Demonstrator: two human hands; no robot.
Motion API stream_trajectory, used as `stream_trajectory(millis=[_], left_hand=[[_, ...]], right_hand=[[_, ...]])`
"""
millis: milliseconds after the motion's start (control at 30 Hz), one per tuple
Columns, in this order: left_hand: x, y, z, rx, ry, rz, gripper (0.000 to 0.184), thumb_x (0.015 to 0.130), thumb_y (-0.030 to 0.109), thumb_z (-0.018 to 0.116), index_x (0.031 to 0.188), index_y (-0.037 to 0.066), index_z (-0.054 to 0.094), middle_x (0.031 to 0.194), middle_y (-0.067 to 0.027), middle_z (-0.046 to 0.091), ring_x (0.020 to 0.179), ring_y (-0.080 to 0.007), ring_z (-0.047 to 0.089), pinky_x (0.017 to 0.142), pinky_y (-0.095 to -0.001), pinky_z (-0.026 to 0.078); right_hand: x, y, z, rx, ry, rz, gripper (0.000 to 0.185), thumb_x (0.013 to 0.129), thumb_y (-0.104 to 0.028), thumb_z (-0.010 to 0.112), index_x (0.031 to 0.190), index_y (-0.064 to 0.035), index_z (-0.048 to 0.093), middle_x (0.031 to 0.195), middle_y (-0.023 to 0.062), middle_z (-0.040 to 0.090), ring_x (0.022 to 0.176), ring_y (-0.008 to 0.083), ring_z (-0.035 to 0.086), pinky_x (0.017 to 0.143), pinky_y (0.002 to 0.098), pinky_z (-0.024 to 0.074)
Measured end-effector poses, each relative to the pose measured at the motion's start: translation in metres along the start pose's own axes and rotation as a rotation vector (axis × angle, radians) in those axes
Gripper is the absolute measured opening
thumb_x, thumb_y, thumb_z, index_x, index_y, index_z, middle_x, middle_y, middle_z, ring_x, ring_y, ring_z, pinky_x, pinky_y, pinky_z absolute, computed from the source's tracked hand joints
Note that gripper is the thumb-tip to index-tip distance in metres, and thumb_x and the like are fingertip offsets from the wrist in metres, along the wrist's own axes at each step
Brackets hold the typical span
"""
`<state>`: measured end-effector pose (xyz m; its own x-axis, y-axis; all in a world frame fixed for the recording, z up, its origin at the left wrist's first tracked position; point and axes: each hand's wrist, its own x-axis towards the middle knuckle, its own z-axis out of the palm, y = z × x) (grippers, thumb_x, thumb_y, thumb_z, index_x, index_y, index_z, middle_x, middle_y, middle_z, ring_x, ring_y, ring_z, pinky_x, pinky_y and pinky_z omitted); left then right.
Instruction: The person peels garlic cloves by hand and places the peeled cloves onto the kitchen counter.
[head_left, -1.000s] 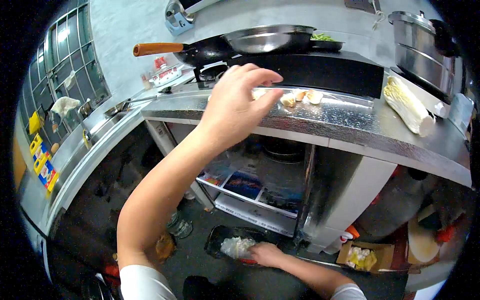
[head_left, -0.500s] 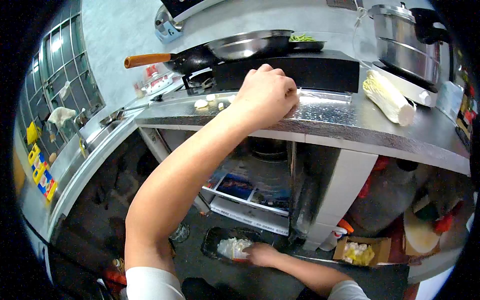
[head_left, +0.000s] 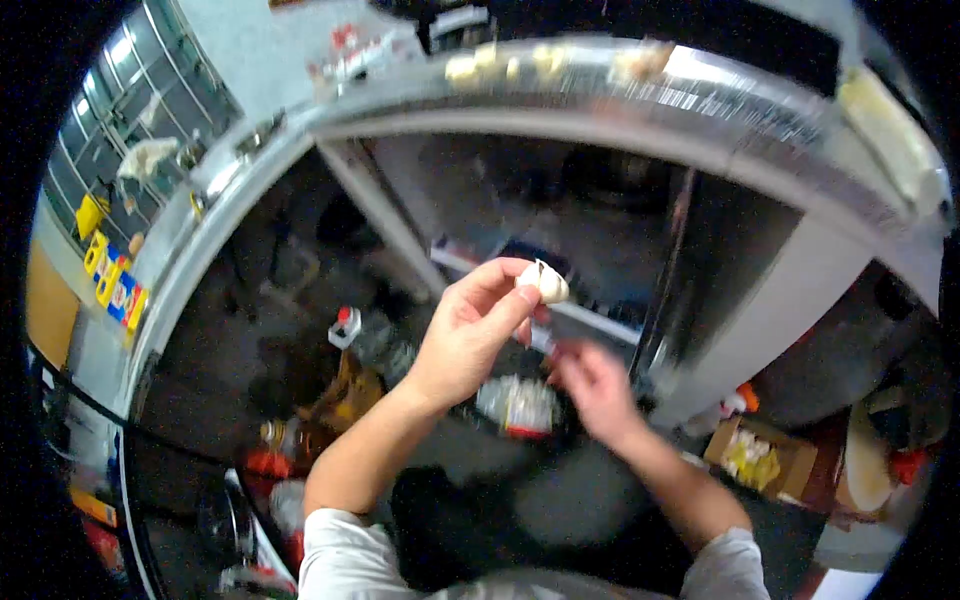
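My left hand is raised in front of me, thumb and fingers pinched round a pale garlic bulb with papery skin. Below and right of it is my right hand, smeared by motion, so its fingers and anything in them are unclear. Beneath both hands a black bin on the floor holds a clear plastic bag with a red patch. Several pale garlic cloves lie along the counter edge, and a blurred brownish-white piece lies farther right.
The metal-topped counter curves across the top, with a napa cabbage at its right. Under it stand a white pillar and a cardboard box with pale and yellow contents. A plastic bottle is on the floor at left.
My left hand has come down from the counter with the garlic bulb in it. My right hand has risen from the bin. The view has tilted downward.
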<state>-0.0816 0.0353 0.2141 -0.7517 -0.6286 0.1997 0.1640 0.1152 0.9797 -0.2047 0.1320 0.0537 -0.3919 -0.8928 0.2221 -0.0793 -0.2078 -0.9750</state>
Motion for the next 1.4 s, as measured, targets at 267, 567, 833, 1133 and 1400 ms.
stream_trajectory(millis=[267,567,833,1133,1400], left_hand=[[-0.061,-0.123,-0.034,-0.044,0.093,-0.274,0.021,0.098,0.015,0.056,0.114,0.001,0.062,0.099,-0.0019,0.067,0.085,-0.0084,0.061,0.073,-0.0252,0.050],[-0.067,-0.165,-0.058,-0.013,0.039,-0.516,0.028,0.103,0.030,0.050,0.102,0.005,0.064,0.073,0.0025,0.057,0.061,-0.0032,0.047,0.052,-0.0188,0.034],[-0.072,-0.190,-0.064,-0.265,0.129,-0.435,0.030,0.103,0.033,0.045,0.098,0.009,0.062,0.069,0.0043,0.054,0.054,-0.0044,0.043,0.048,-0.0201,0.029],[-0.072,-0.188,-0.078,-0.345,0.228,-0.504,0.029,0.103,0.026,0.036,0.104,0.007,0.057,0.066,0.0024,0.048,0.050,-0.0055,0.037,0.046,-0.0217,0.027],[-0.077,-0.199,-0.061,0.046,0.256,-0.214,0.019,0.104,0.019,0.038,0.108,0.009,0.054,0.073,0.0031,0.050,0.058,-0.0048,0.041,0.051,-0.0210,0.033]], right_hand=[[0.013,-0.016,0.009,-0.336,-0.095,-0.228,0.035,0.087,-0.020,0.071,0.118,-0.0047,0.064,0.079,0.0072,0.061,0.062,0.0183,0.058,0.059,0.0302,0.0476],[0.019,0.011,0.030,-0.594,-0.260,-0.169,0.029,0.089,-0.033,0.068,0.100,-0.0057,0.065,0.079,0.0136,0.067,0.070,0.0312,0.066,0.062,0.0414,0.0514],[0.018,0.049,0.048,-0.212,-0.224,0.124,0.024,0.092,-0.025,0.064,0.103,-0.0036,0.061,0.081,0.0114,0.066,0.068,0.0225,0.066,0.061,0.0338,0.0534],[0.012,0.061,0.054,0.442,-0.069,0.676,0.018,0.100,-0.024,0.051,0.095,-0.0071,0.053,0.075,0.0027,0.056,0.061,0.0121,0.057,0.049,0.0306,0.0551],[0.012,0.059,0.063,-0.118,-0.228,0.306,0.029,0.099,-0.031,0.054,0.093,-0.0034,0.061,0.084,0.0086,0.068,0.069,0.0223,0.067,0.052,0.0348,0.0532]])
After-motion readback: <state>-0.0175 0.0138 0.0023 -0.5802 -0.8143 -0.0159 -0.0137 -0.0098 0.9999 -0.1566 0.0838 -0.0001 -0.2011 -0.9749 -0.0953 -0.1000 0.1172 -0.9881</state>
